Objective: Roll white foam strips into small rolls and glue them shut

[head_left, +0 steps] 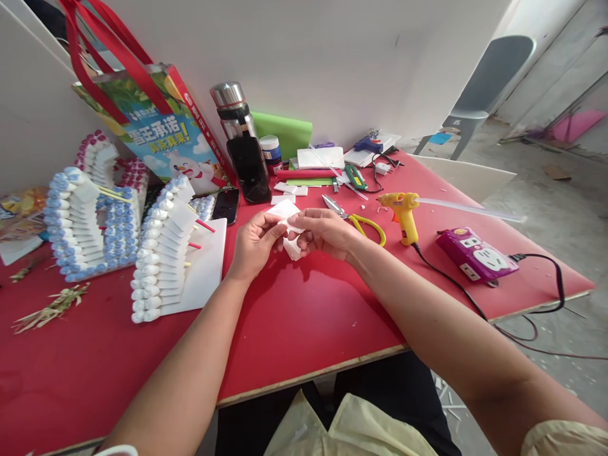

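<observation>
Head view, nearest first: how does each grip stand?

"Left hand (259,244) and right hand (327,233): fingertips closed on a small white piece (292,249), above the desk (304,316). Two-sided pinch probably steadies something so light."

"Beyond?"

"Yellow-handled pliers (354,219) just past right hand, glue gun (403,212) further right; both look parked within easy reach. Flask (239,130) stands far back near the white partition (361,69), presumably out of the way."
</observation>
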The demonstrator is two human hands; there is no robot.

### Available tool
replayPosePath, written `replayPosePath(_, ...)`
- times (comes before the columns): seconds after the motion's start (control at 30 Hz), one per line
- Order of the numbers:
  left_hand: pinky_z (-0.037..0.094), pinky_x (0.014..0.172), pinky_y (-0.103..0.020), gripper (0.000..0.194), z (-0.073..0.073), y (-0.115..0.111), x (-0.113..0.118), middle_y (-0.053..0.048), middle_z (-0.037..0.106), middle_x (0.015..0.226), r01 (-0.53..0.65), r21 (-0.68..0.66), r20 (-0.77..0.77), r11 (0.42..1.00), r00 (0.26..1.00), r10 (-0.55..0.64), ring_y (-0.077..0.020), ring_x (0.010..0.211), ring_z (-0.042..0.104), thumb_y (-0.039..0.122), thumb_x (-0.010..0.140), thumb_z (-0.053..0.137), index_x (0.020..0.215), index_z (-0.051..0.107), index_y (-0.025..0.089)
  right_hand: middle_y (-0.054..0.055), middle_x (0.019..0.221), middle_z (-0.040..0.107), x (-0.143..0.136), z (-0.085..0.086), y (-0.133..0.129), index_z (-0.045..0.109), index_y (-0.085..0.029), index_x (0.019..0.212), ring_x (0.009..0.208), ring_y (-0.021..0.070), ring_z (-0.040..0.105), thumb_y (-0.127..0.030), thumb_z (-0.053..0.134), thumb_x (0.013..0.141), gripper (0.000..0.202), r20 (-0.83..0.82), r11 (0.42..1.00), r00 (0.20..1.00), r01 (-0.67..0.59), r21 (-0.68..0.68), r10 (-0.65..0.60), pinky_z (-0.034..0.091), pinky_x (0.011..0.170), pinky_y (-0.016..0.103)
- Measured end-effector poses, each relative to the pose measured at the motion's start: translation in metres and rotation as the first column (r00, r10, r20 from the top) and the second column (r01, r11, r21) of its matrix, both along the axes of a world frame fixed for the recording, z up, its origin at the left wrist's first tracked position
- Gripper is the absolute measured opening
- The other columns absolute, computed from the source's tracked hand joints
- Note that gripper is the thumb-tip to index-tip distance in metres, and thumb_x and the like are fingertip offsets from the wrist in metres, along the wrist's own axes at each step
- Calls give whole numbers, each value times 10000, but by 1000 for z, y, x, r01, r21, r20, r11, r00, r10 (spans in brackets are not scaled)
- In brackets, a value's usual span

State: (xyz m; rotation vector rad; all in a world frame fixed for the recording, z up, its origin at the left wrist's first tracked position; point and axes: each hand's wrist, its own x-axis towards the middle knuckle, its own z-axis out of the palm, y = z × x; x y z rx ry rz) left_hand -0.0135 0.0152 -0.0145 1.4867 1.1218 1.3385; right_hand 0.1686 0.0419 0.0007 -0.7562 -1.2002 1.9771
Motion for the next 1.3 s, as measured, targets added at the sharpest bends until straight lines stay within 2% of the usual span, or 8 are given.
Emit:
replayPosePath(0.23, 399, 468, -221, 248, -2, 2, 1, 2, 641, 645, 26, -62, 103, 998, 994, -20, -80, 459, 505, 382, 798, 769, 858, 649, 174, 4, 706, 663, -2, -4, -4, 585, -177, 890, 521, 111, 588, -375, 659, 856, 214, 304, 812, 911, 53, 582, -277, 451, 518, 230)
replayPosePath(0.43, 371, 460, -207, 253, -2, 2, 6, 1, 623, 645, 76, -97, 163, 992, 985, -59, -64, 468, 476, 366, 775, 788, 842, 656, 161, 25, 786, 646, -2, -2, -7, 593, -187, 845, 659, 137, 532, -147, 520, 824, 85, 405, 398, 653, -170, 901, -639, 315, 589, 250)
replayPosePath(0.53, 365, 466, -194, 251, 0, 1, 6, -1, 627, 668, 83, -118, 227, 990, 972, -55, -60, 490, 483, 363, 776, 786, 841, 649, 163, 62, 860, 667, -2, -1, -9, 595, -185, 845, 742, 169, 573, -143, 482, 863, 122, 388, 298, 609, -249, 922, -692, 308, 615, 268)
replayPosePath(0.6, 375, 474, -196, 244, 1, 1, 3, -3, 632, 668, 64, -106, 207, 992, 978, -41, -61, 492, 488, 358, 782, 783, 850, 660, 158, 61, 861, 676, -2, -1, -9, 603, -189, 886, 744, 174, 599, -231, 522, 904, 93, 378, 387, 672, -145, 911, -637, 351, 632, 265)
replayPosePath(0.67, 393, 486, -205, 232, 1, 2, 0, -8, 645, 670, 44, -61, 167, 997, 985, -33, -68, 492, 499, 352, 793, 774, 868, 671, 158, 52, 841, 686, 0, -2, -6, 592, -199, 985, 682, 169, 626, -397, 564, 927, 209, 367, 635, 801, 21, 773, -473, 423, 630, 266)
replayPosePath(0.77, 417, 503, -220, 220, 1, 2, -5, -10, 661, 685, 34, -8, 94, 999, 995, -34, -76, 490, 512, 355, 808, 760, 885, 677, 167, 68, 797, 706, 2, -2, 1, 539, -193, 1082, 596, 184, 658, -621, 465, 943, 456, 224, 969, 969, 51, 242, -107, 529, 593, 314)
replayPosePath(0.9, 434, 520, -233, 232, 1, 1, -5, -1, 645, 676, 61, -6, 8, 998, 998, -61, -87, 500, 519, 374, 806, 759, 903, 689, 175, 110, 817, 739, 4, -4, 7, 566, -161, 1035, 573, 170, 655, -546, 462, 981, 403, 8, 983, 993, -117, -140, 119, 570, 554, 315)
replayPosePath(1.3, 426, 522, -235, 229, -1, 3, -7, -9, 637, 675, 89, -6, -29, 996, 996, -89, -91, 506, 520, 372, 818, 750, 911, 698, 170, 59, 775, 685, 9, -2, 3, 722, -106, 820, 505, 65, 481, -407, 803, 760, 318, 110, 995, 993, -50, 84, 41, 477, 447, 217)
